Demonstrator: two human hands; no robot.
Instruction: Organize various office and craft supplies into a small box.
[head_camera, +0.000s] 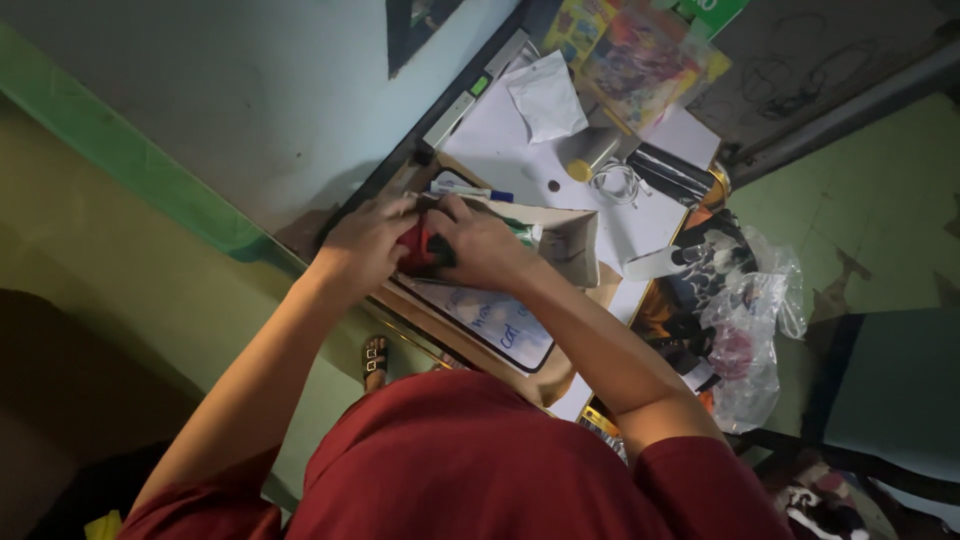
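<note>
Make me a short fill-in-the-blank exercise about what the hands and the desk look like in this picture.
1. Both the left hand and the right hand grip a small red and ____ object between them.
2. The person wears a dark ____ short-sleeved shirt.
3. The crumpled clear ____ bag lies at the desk's edge.
4. A coiled ____ cable rests on the white sheet of paper.

Missing words: green; red; plastic; white

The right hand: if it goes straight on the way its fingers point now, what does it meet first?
Probably the red and dark object that the right hand already touches; just behind it is the left hand. Depth is unclear from above.
</note>
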